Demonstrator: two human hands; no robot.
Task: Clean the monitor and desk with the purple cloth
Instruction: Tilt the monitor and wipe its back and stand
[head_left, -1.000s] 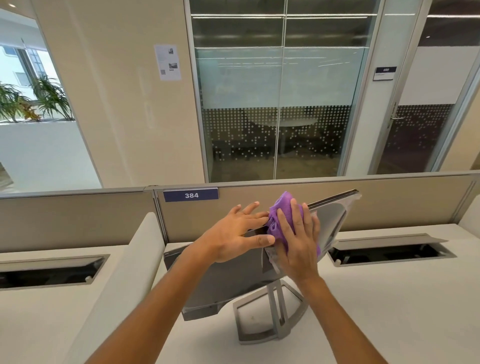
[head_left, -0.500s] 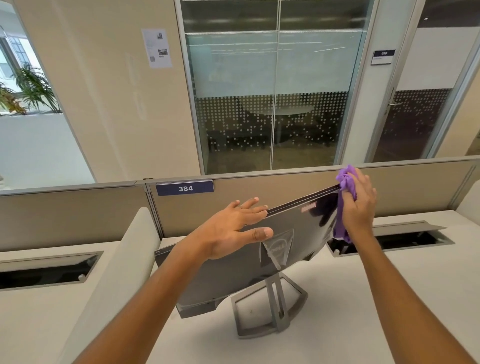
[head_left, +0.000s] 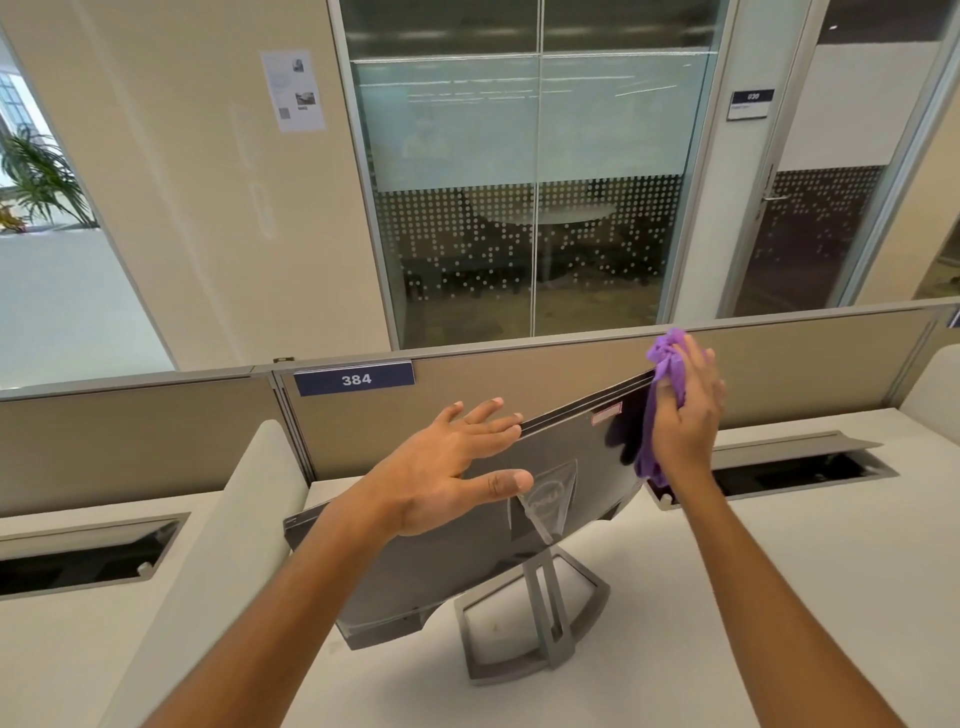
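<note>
- White desk (head_left: 779, 597), beige partition along its far edge.
- Monitor stand (head_left: 540, 649), grey open frame, sits directly on desk.
- Cable tray (head_left: 800, 457), lid open, recessed in desktop at right.

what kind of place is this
Most likely an open-plan office: a numbered desk partition labelled 384, a glass-walled meeting room behind it, and a monitor on a white desk.
</note>
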